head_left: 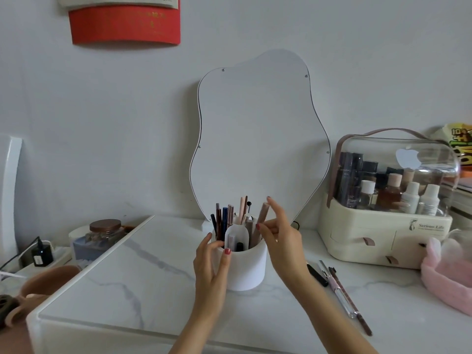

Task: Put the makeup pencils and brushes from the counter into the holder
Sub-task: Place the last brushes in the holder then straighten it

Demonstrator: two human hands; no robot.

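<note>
A white round holder (245,270) stands mid-counter with several pencils and brushes upright in its compartments. My left hand (213,269) grips the holder's left side, thumb on its rim. My right hand (278,235) is at the holder's right rim, fingers around a beige-pink pencil (263,215) whose lower end is inside the holder. On the counter to the right lie a black pencil (318,275), a clear-and-pink pencil (337,290) and a brown pencil (357,312).
A wavy white mirror (258,134) leans on the wall behind the holder. A cream cosmetics case (383,236) with a clear lid sits at the right, a pink headband (449,279) beside it. A jar (104,232) and a charger (40,254) stand left.
</note>
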